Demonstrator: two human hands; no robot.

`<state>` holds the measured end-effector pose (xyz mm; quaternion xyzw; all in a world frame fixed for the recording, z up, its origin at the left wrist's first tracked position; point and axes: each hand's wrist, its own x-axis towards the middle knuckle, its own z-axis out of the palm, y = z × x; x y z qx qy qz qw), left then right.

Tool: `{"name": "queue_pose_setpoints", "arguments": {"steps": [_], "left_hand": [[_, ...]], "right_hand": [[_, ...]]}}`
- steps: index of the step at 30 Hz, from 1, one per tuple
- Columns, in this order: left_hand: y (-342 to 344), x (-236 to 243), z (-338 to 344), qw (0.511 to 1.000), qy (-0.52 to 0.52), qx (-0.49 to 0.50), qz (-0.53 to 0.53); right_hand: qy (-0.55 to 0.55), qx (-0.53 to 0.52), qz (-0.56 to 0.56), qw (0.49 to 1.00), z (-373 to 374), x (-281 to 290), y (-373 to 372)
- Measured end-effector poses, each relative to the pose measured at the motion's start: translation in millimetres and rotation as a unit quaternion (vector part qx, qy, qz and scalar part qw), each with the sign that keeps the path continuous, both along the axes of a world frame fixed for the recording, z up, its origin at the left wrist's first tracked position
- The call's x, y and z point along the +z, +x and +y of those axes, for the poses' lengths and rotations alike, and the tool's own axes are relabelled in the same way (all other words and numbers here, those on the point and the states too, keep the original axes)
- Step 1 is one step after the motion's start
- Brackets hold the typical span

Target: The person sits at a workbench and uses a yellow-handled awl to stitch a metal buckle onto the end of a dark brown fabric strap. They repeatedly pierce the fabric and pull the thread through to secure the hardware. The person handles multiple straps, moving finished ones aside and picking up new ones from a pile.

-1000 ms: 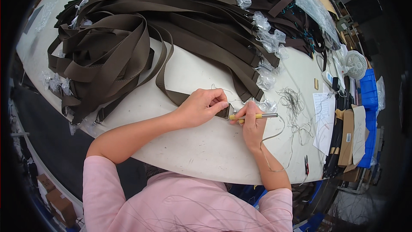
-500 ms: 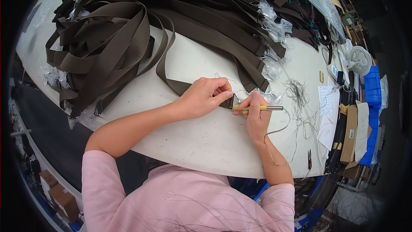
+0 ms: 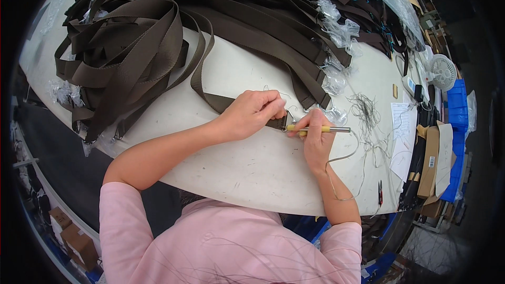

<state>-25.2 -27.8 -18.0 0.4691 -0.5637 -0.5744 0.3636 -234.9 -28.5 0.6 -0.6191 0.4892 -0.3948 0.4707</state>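
My left hand is pinched closed just above the end of a dark brown webbing strap. What its fingertips hold is too small to make out; thin thread curls close by. A metal fitting shows at the strap's end. My right hand grips a corded pen-shaped tool with a yellow grip and a silver rear. The tool's tip points left, right at the strap end. From its rear a thin cord loops down across my right forearm.
A coiled heap of brown straps lies at left, with more straps behind, their ends in clear plastic wrap. Right of my hands are a tangle of thread clippings, small snips, papers and a white fan.
The tool and my right hand have shifted slightly to the right. My left hand has risen a little, staying pinched. The straps lie as before.
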Motion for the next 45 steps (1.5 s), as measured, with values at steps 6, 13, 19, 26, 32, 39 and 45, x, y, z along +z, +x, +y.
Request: {"name": "queue_pose_setpoints", "arguments": {"steps": [6, 13, 19, 26, 32, 39, 45], "left_hand": [[16.5, 14.5, 0.3, 0.99, -0.09, -0.075, -0.074], [15.3, 19.1, -2.5, 0.945, -0.22, -0.176, -0.167], [11.0, 4.3, -2.9, 0.92, -0.31, -0.146, -0.191], [10.2, 2.0, -2.5, 0.895, -0.357, -0.129, -0.236], [10.8, 6.5, -4.4, 0.86, -0.408, -0.155, -0.265], [7.9, 2.4, -2.3, 0.811, -0.462, -0.142, -0.329], [6.3, 1.0, -0.4, 0.797, -0.472, -0.134, -0.353]], "right_hand": [[-0.022, -0.079, -0.166, 0.983, -17.9, 13.8, -0.3], [0.015, -0.021, -0.079, 0.996, -12.6, -7.9, 4.4], [-0.015, -0.013, -0.046, 0.999, -9.0, -18.7, 2.2], [-0.037, -0.001, -0.034, 0.999, -9.0, -16.6, 4.4], [-0.011, -0.016, -0.072, 0.997, -9.5, -14.6, 4.0], [-0.024, -0.009, -0.043, 0.999, -10.2, -19.1, 2.6], [-0.03, -0.001, -0.037, 0.999, -9.2, -11.8, 6.4]]}}
